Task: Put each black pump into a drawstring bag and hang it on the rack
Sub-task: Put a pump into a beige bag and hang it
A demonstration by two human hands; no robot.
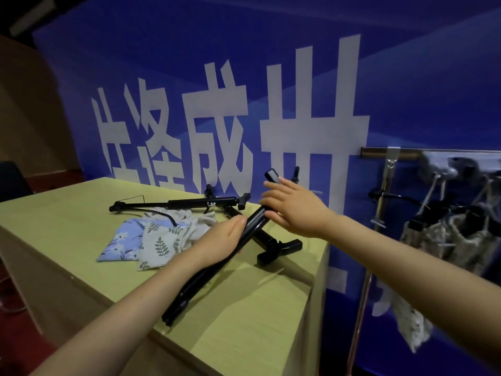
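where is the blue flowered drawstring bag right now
In the head view the blue flowered drawstring bag lies flat on the yellow-green table, left of centre, partly under the leaf-print cloth bag and left of the left hand.

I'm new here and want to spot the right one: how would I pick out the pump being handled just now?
Look at the yellow-green table before the blue banner. Near its right end, both hands meet on one black pump. Unlike the two pumps lying flat behind it, this one is lifted, slanting up from the table's front edge.
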